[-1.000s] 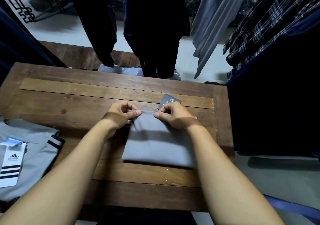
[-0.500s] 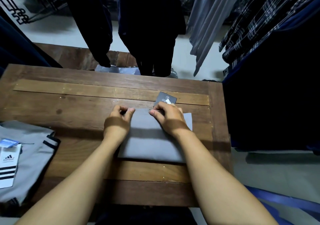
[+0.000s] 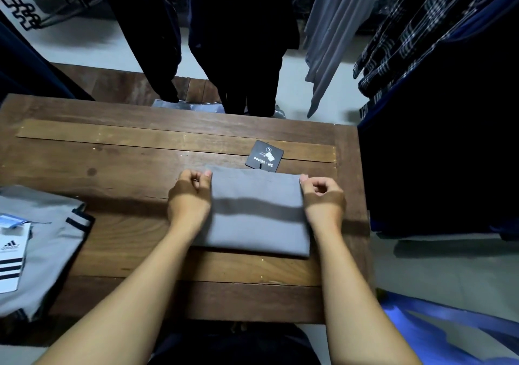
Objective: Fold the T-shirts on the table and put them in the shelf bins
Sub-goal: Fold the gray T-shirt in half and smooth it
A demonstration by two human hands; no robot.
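Where the planked wooden table (image 3: 126, 151) shows a worn grain, a smooth grey T-shirt (image 3: 255, 210) is laid right of centre, folded into a flat rectangle. Its far left corner is pinched by the left grip (image 3: 191, 196) and its far right corner by the right grip (image 3: 323, 196), fingers curled. A square black tag (image 3: 264, 157) reading "SH - Wides" is seen at its far edge. At the near left, a pale grey shirt (image 3: 50, 224) carries an "adidas" card (image 3: 11, 252).

Your left grip (image 3: 189, 202) covers the folded grey shirt's (image 3: 257, 213) left edge, and the striped shirt (image 3: 42, 252) runs off the frame's left side.
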